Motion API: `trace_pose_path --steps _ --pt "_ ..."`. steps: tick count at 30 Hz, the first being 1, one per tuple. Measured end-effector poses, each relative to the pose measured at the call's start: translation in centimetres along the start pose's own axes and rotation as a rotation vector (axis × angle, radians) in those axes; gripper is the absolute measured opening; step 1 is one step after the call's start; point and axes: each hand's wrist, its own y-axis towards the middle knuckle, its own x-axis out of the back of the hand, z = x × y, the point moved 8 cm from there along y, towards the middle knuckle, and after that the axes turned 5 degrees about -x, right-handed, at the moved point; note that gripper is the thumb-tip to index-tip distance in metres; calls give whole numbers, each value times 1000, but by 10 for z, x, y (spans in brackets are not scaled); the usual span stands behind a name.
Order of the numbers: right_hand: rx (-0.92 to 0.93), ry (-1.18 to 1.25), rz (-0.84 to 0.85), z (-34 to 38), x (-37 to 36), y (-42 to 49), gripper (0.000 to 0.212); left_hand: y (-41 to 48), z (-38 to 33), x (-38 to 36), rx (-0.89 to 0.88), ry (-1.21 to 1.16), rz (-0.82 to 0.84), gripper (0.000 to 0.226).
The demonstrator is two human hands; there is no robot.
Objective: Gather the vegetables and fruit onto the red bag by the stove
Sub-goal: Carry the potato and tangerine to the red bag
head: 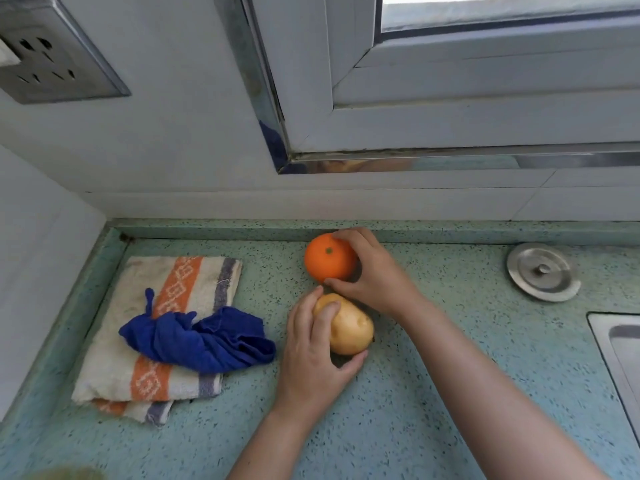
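Orange [329, 259] and potato [349, 325] sitting mid-counter [433, 358], touching hands.
Right hand [372, 271] is clasping the orange, left hand [313, 348] the potato; both look firm, light, rollable, so wrapping around their middles suits.

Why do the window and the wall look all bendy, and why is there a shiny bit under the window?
In the head view, the wide-angle lens curves straight lines, so the window frame and wall socket lean outward; daylight from the window glares off the metal strip; the left hand on the potato and the right hand on the orange look sharp, with soft shadows.
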Motion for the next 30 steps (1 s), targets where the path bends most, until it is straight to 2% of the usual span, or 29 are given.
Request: trace_pose_path --steps 12,23,30 --pt "-14 64 -76 5 16 -29 65 -16 -11 22 25 -11 -45 64" --pt "-78 125 -263 41 45 -131 62 -68 -35 75 36 -26 -129 65" --pt "-108 145 -259 75 44 -194 61 -129 -37 110 154 -152 -199 76"
